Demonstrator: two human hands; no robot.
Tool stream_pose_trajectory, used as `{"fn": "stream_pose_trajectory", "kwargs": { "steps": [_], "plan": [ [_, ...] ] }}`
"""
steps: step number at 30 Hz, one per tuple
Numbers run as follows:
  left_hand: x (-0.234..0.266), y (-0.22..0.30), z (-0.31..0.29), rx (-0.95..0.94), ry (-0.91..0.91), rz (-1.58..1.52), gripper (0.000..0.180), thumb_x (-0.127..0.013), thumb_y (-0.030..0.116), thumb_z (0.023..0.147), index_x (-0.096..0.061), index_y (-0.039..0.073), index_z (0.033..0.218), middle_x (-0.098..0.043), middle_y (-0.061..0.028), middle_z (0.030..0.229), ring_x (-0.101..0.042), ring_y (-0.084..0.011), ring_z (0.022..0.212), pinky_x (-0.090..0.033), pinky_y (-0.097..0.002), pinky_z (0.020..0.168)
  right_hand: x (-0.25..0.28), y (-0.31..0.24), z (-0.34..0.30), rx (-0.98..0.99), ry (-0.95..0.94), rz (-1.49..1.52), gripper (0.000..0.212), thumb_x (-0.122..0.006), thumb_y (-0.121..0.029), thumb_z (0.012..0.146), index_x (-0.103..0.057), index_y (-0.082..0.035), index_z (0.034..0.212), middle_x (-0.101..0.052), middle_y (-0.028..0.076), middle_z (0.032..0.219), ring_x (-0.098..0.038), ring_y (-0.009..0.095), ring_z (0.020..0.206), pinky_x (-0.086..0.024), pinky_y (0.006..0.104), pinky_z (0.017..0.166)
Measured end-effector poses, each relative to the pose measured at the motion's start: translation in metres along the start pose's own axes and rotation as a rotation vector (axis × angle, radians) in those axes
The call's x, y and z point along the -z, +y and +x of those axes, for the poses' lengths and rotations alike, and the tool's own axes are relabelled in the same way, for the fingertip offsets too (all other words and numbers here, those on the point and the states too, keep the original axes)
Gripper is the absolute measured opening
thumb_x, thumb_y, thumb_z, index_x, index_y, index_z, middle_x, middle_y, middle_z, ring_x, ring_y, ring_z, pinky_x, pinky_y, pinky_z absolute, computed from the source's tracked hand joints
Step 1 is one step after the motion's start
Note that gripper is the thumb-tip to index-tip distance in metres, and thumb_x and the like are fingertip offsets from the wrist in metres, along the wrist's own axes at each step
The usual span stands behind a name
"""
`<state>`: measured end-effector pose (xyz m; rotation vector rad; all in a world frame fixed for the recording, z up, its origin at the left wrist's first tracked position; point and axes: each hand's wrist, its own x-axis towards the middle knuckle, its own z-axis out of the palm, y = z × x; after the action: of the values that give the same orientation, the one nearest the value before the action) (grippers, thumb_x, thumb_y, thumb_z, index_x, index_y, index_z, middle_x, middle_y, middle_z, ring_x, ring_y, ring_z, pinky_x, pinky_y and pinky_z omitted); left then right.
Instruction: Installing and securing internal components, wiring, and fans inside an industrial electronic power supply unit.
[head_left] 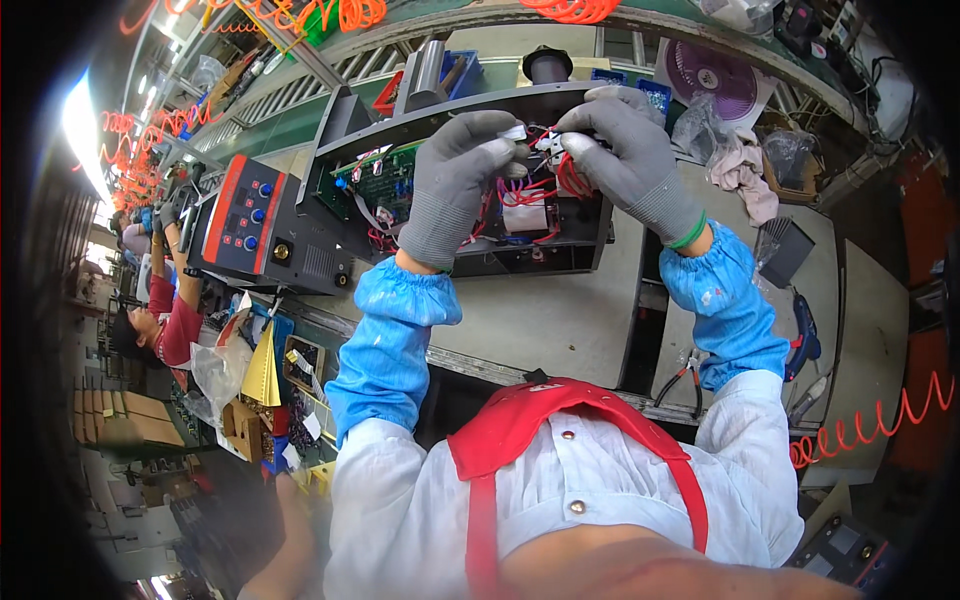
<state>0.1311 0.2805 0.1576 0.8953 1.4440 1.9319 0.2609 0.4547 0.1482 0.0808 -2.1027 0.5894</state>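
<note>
Both my hands wear grey gloves and work over an open dark metal housing (pixel 560 262) full of wiring. My left hand (pixel 455 175) is closed, with a small white piece (pixel 514 132) between its fingertips. Opposite it, my right hand (pixel 630 150) pinches close to a white connector (pixel 549 146) with thin wires; what exactly its fingertips hold is hidden. Red wires (pixel 570 178) loop below the right fingers. Under them sits a pale block-shaped component (pixel 525 216). A green circuit board (pixel 385 185) lies in the housing, left of my left hand.
A finished-looking machine with a red-framed control panel (pixel 238 215) stands at left. On the right lie pliers (pixel 684 380), a blue-handled tool (pixel 803 335) and a crumpled cloth (pixel 742 172). A purple fan (pixel 710 78) sits far right. Another person (pixel 170 325) works at far left.
</note>
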Motion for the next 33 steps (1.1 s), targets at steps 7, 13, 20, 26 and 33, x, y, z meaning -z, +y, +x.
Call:
{"fn": "stream_pose_trajectory", "kwargs": {
  "steps": [7, 13, 20, 26, 33],
  "plan": [
    [0.001, 0.001, 0.005, -0.031, -0.042, -0.016, 0.043, -0.058, 0.001, 0.09, -0.049, -0.008, 0.131, -0.062, -0.0208, 0.117, -0.068, -0.0234, 0.097, -0.059, -0.0309, 0.08, -0.003, 0.006, 0.002, -0.003, -0.045, -0.019, 0.013, -0.064, -0.019, 0.082, -0.069, -0.01, 0.09, -0.064, 0.009, 0.084, -0.06, 0.028, 0.086, -0.045, 0.041, 0.077],
    [-0.001, 0.003, 0.009, -0.044, -0.055, 0.016, 0.05, -0.058, 0.002, 0.089, -0.042, -0.01, 0.135, -0.062, -0.0215, 0.117, -0.067, -0.0232, 0.097, -0.06, -0.0301, 0.08, -0.003, 0.009, 0.003, 0.009, -0.049, -0.04, 0.014, -0.065, -0.02, 0.082, -0.07, -0.01, 0.09, -0.065, 0.009, 0.085, -0.06, 0.028, 0.087, -0.045, 0.0412, 0.079],
    [-0.003, 0.003, 0.011, -0.093, -0.06, 0.088, 0.051, -0.059, 0.004, 0.088, -0.043, -0.01, 0.134, -0.061, -0.021, 0.117, -0.067, -0.0228, 0.099, -0.06, -0.0321, 0.083, -0.002, 0.006, 0.004, -0.039, -0.086, -0.022, 0.014, -0.065, -0.022, 0.083, -0.07, -0.01, 0.09, -0.065, 0.009, 0.086, -0.061, 0.027, 0.086, -0.045, 0.0408, 0.08],
    [-0.003, 0.007, 0.012, -0.105, -0.051, 0.122, 0.046, -0.056, -0.003, 0.086, -0.047, -0.008, 0.131, -0.063, -0.0171, 0.115, -0.066, -0.0191, 0.098, -0.06, -0.0285, 0.082, -0.002, 0.005, 0.004, -0.037, -0.084, -0.047, 0.013, -0.065, -0.021, 0.083, -0.07, -0.011, 0.089, -0.065, 0.009, 0.086, -0.061, 0.027, 0.085, -0.044, 0.0407, 0.079],
    [-0.002, 0.009, 0.012, -0.072, -0.065, 0.109, 0.045, -0.054, -0.004, 0.087, -0.047, -0.008, 0.131, -0.063, -0.0172, 0.116, -0.065, -0.0193, 0.1, -0.059, -0.029, 0.083, -0.003, 0.007, 0.006, 0.033, -0.043, -0.086, 0.013, -0.064, -0.021, 0.082, -0.07, -0.012, 0.088, -0.064, 0.008, 0.085, -0.058, 0.028, 0.087, -0.041, 0.0419, 0.08]
  ]
}}
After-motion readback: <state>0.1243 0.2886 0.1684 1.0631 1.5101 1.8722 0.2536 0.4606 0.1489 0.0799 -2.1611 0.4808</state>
